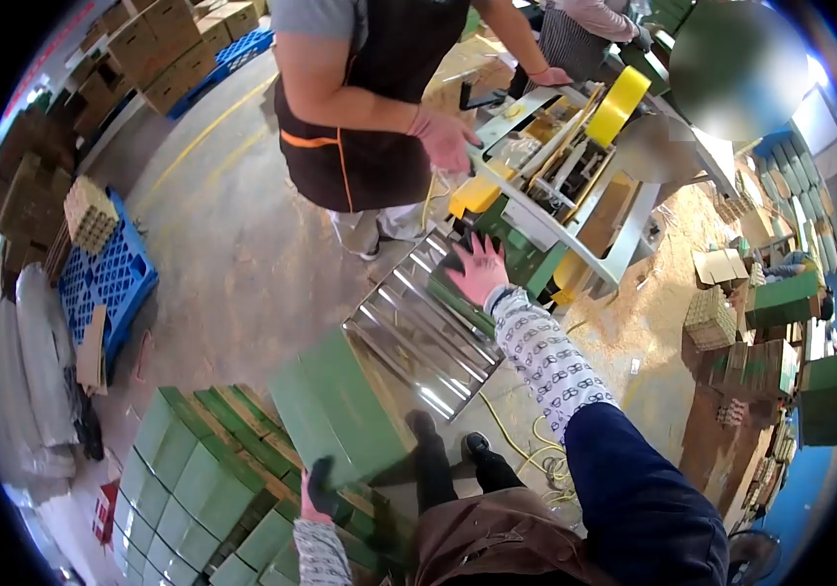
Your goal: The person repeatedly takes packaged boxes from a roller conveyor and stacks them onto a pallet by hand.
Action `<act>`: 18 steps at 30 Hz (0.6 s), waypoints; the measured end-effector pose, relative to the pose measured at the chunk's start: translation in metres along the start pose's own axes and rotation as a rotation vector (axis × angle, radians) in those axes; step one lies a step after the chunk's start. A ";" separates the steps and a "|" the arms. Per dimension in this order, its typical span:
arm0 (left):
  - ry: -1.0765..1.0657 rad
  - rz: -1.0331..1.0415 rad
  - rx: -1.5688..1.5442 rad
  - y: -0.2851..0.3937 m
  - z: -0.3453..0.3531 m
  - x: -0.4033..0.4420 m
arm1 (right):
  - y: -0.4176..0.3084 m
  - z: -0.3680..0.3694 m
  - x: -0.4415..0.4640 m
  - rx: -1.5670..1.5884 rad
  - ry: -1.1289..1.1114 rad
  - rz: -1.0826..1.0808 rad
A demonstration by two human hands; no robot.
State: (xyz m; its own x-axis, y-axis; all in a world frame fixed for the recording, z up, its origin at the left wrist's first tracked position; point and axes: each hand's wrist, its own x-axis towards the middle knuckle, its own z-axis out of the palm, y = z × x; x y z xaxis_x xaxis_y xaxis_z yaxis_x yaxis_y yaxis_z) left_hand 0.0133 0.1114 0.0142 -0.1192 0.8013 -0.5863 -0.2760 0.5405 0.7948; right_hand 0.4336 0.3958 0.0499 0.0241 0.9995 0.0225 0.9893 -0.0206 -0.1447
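Observation:
My right hand [480,272], in a pink glove, is stretched out with its fingers spread. It lies over a green box [459,293] that sits at the upper end of the roller conveyor [423,327], beside the taping machine. Low in the view, my left hand [316,493], in a pink glove with a dark palm, is at the near end of a larger-looking green box [335,405]. That box lies between the rollers and the stack of green boxes [184,479]. The left fingers look extended, partly blurred, and seem to touch the box's edge.
A carton-taping machine [565,186] with a yellow tape roll [619,105] stands ahead. Across it, a person in a dark apron [369,146] has gloved hands at its frame. A yellow hose [526,454] lies near my feet. A blue pallet [110,278] stands left.

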 end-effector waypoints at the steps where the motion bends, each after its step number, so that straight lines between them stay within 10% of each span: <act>1: 0.017 -0.003 -0.011 0.005 -0.001 0.002 | -0.007 0.005 -0.018 -0.060 -0.033 -0.038; 7: -0.147 -0.028 -0.154 0.048 0.048 0.021 | -0.013 -0.025 -0.151 0.151 -0.200 -0.338; 9: -0.160 0.005 -0.092 0.035 0.067 0.012 | 0.025 -0.015 -0.190 0.123 0.065 0.060; 11: -0.142 -0.010 -0.136 0.007 0.079 0.001 | 0.085 0.046 -0.224 0.733 0.100 0.418; 13: -0.105 -0.001 -0.264 -0.008 0.098 -0.020 | 0.115 0.060 -0.245 1.745 -0.590 0.836; 18: -0.062 0.145 -0.231 -0.036 0.102 -0.030 | 0.126 0.059 -0.253 2.047 -0.492 0.565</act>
State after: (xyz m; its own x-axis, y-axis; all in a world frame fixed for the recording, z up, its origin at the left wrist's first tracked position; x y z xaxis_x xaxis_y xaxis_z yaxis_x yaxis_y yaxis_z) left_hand 0.1242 0.0945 0.0195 -0.1169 0.8841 -0.4524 -0.4714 0.3516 0.8088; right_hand 0.5434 0.1416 -0.0327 -0.1813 0.8311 -0.5257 -0.5978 -0.5176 -0.6121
